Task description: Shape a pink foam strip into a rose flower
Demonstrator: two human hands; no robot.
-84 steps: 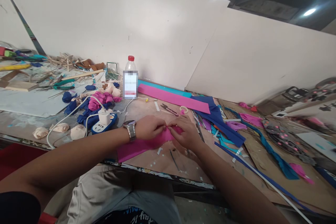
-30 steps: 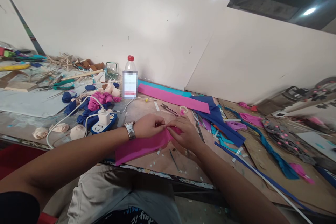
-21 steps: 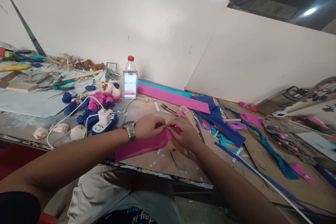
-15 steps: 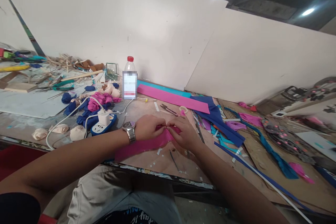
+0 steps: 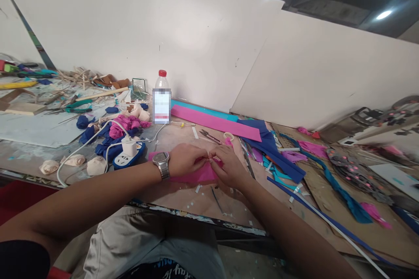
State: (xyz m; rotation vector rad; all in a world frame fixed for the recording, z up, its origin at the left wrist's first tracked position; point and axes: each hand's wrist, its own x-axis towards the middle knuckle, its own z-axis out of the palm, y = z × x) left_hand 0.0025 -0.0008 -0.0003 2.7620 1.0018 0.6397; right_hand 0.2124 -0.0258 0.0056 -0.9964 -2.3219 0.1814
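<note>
A strip of bright pink crepe paper [image 5: 198, 175] hangs from my fingers just above the near part of the table. My left hand [image 5: 187, 159], with a metal watch [image 5: 161, 164] on its wrist, pinches the strip's upper edge. Fingertip to fingertip with it, my right hand [image 5: 231, 165] is closed on the same edge. The exact fold between the fingers is hidden. Beyond my hands lie small snips [image 5: 210, 136] and a roll of tape [image 5: 228, 136]. A longer folded pink strip [image 5: 216, 123] rests behind them.
At left, a power strip [image 5: 122, 160] with white cables stands beside a heap of pink rolled paper flowers [image 5: 122, 125], with blue and cream ones around. A red-capped bottle [image 5: 162, 81] stands by the wall. Blue paper [image 5: 278, 152] and a white rod [image 5: 343, 229] lie right.
The pink strip's loose left end has drawn up and inward, nearer my left wrist. My fingers have shifted slightly, still pinching its edge.
</note>
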